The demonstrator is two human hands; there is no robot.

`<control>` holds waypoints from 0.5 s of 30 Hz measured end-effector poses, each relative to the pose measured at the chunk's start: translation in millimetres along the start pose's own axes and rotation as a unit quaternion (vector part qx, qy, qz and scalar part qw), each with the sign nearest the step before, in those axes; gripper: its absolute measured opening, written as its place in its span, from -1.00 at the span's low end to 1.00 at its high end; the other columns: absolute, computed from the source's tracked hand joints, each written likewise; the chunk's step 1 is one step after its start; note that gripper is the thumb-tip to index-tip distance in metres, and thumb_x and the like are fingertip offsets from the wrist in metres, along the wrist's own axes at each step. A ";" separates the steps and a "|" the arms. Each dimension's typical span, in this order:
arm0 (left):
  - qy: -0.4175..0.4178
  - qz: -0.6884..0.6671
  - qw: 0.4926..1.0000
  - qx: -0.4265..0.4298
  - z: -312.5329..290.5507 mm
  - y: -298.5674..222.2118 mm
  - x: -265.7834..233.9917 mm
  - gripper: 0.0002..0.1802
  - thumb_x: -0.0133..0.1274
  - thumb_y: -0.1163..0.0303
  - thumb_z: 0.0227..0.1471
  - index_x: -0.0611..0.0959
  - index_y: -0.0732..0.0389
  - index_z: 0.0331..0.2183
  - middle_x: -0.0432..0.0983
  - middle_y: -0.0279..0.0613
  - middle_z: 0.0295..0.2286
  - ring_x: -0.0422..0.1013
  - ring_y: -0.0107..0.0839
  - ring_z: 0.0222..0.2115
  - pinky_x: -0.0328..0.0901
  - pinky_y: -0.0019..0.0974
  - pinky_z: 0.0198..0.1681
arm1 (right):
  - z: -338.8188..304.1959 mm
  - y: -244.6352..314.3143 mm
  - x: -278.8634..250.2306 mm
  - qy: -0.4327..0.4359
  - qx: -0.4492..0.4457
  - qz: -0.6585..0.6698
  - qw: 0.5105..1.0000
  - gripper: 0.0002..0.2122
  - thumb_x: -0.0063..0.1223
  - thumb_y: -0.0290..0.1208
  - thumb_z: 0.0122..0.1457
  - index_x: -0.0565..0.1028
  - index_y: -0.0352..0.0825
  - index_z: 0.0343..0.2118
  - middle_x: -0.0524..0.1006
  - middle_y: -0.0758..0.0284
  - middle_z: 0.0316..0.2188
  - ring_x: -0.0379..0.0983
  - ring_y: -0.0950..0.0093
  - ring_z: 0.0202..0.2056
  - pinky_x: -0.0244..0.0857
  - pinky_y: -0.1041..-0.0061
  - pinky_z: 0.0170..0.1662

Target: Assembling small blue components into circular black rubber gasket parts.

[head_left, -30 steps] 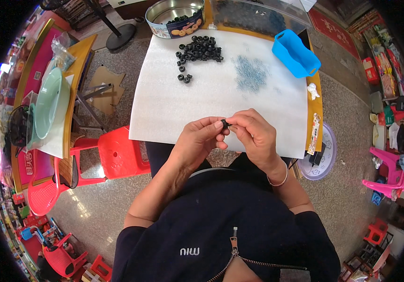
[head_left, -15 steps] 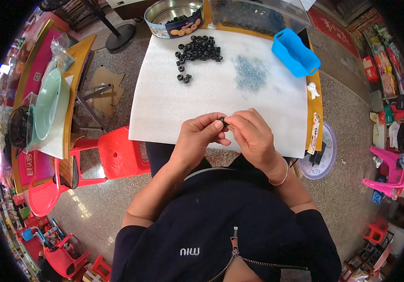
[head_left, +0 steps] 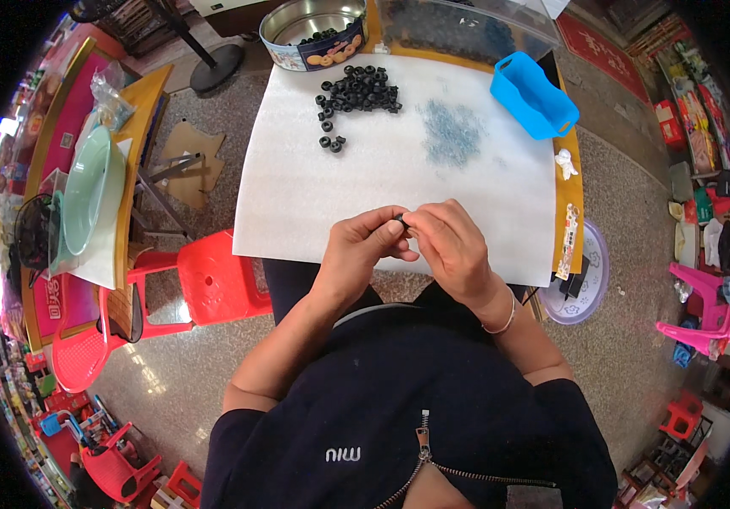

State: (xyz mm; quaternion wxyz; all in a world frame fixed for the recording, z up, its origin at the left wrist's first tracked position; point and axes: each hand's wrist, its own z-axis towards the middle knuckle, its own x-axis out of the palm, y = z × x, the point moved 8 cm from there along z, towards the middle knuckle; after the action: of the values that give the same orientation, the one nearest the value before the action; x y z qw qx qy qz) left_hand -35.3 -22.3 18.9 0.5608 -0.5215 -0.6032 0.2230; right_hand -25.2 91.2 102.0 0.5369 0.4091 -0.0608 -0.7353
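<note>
Close to the near edge of the white foam sheet (head_left: 297,204), my two hands meet. My left hand (head_left: 363,246) pinches a small black round part (head_left: 401,219) between thumb and fingers. Against that part press the closed fingertips of my right hand (head_left: 454,250); whatever they hold, if anything, is too small or hidden. Beyond my hands lies a pile of black ring-like parts (head_left: 365,92), a few strayed toward me. To its right spreads a patch of tiny bluish, clear pieces (head_left: 452,134).
A round tin (head_left: 314,58) with black parts stands at the back left, beside a clear plastic box (head_left: 467,30) of dark pieces. A blue plastic basket (head_left: 535,95) sits at the right. A red stool (head_left: 216,276) stands left of my legs, a lilac basin (head_left: 586,276) right of the table.
My right hand has shifted slightly left at the black part, and less of the part shows between the fingers. My left hand stays nearly in place.
</note>
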 end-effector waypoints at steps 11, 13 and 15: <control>0.079 0.143 0.986 -0.018 -0.3 -8.4 8.2 -0.64 0.05 0.31 0.10 0.52 0.41 -0.17 0.48 -0.23 -0.41 0.40 -0.56 -0.53 0.35 -0.50 -0.45 | -10.2 -4.5 1.7 0.001 0.063 0.048 0.997 -0.78 0.12 -0.69 -0.09 0.47 -0.39 -0.32 0.44 0.28 -0.42 0.37 0.40 -0.46 0.30 0.49 -0.45; 0.102 0.125 0.985 -0.053 -0.8 -2.0 5.7 -0.64 0.01 0.27 0.13 0.53 0.40 -0.18 0.46 -0.25 -0.44 0.39 -0.56 -0.56 0.33 -0.50 -0.48 | -10.1 -5.0 1.4 0.008 0.065 0.060 0.996 -0.79 0.14 -0.66 -0.08 0.47 -0.38 -0.33 0.43 0.29 -0.43 0.37 0.41 -0.46 0.29 0.50 -0.45; 0.119 0.097 0.984 -0.086 -3.1 3.1 5.4 -0.63 -0.03 0.22 0.15 0.54 0.39 -0.20 0.44 -0.27 -0.47 0.38 -0.56 -0.58 0.32 -0.51 -0.50 | -8.9 -4.9 0.8 0.011 0.058 0.065 0.996 -0.80 0.17 -0.63 -0.09 0.48 -0.37 -0.34 0.42 0.31 -0.45 0.36 0.41 -0.46 0.28 0.49 -0.45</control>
State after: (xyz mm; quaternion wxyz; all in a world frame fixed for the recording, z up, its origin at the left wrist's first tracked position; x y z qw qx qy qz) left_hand -30.4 -17.4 19.5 0.5574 -0.6467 -0.4955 0.1599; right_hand -22.9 95.7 93.1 0.5597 0.4427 -0.1242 -0.6894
